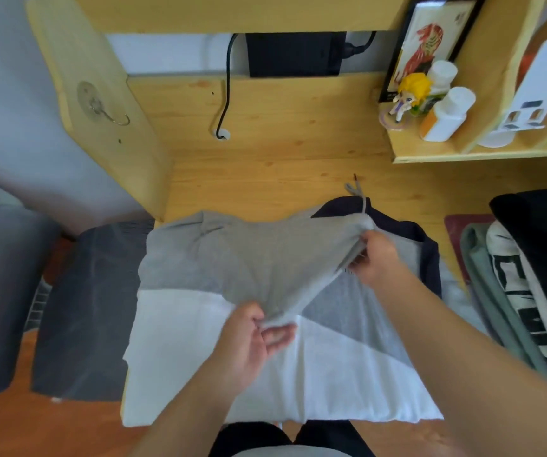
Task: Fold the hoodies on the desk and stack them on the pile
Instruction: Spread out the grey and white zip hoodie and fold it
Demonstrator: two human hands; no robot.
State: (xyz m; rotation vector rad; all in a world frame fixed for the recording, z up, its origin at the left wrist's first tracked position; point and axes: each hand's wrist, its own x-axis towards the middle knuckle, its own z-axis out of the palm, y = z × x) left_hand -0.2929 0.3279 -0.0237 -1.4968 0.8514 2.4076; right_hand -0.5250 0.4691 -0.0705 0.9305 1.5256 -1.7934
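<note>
wooden desk [265, 179], grey-white hoodie [199, 258], hood pinched between both hands' grips

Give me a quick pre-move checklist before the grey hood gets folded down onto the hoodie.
1. Left hand pinches the grey hood at its tip: ok.
2. Right hand grips the hood's edge by the drawstring: ok.
3. Hoodie body lies flat on the desk: ok.
4. Sleeves tucked in: cannot tell.
5. Dark garment underneath, clear of the fold: not ok, it pokes out.
6. Pile at the right ready to take it: ok.
</note>
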